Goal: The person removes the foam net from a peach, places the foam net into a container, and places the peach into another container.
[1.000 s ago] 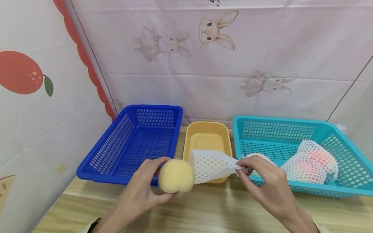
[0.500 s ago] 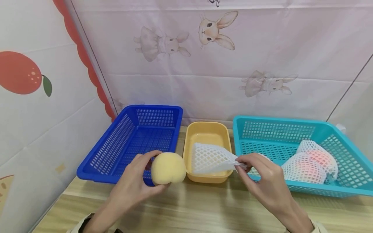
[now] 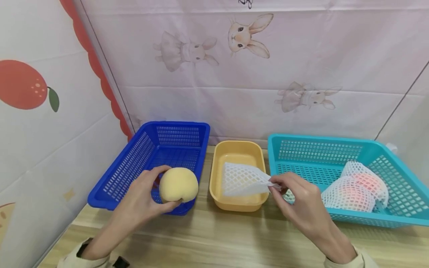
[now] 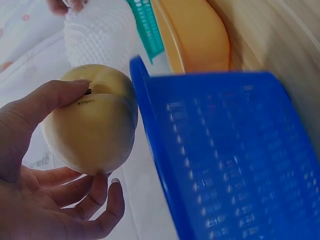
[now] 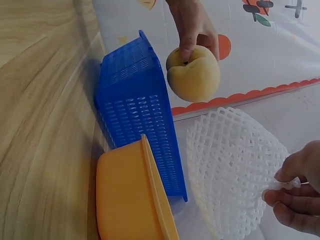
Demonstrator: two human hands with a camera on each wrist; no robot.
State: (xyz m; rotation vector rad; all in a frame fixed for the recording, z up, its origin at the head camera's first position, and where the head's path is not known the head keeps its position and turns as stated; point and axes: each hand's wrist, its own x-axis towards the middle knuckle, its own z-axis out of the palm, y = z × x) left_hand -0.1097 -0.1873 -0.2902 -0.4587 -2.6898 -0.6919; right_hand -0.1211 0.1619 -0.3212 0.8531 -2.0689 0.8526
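A round yellow peach (image 3: 178,185), with a crease and a small dark stem spot, is held by my left hand (image 3: 140,197) over the near end of the blue basket (image 3: 110,204). In the left wrist view my thumb presses by the stem of the peach (image 4: 95,132), and the fingers support its other side. My right hand (image 3: 303,206) pinches the gathered end of a white foam fruit net (image 3: 242,178). The net hangs over the yellow tray (image 3: 217,203), its wide end pointing left. In the right wrist view the foam net (image 5: 230,160) looks hollow.
On the right stands a teal basket (image 3: 278,143) holding pink-and-white fruits in foam nets (image 3: 356,188). Blue basket, yellow tray and teal basket line up along the back of the wooden table (image 3: 214,238), before a rabbit-print cloth (image 3: 234,104).
My left hand has carried the peach leftward, away from the foam net and over the blue basket. The net stays pinched in my right hand and has shifted slightly up.
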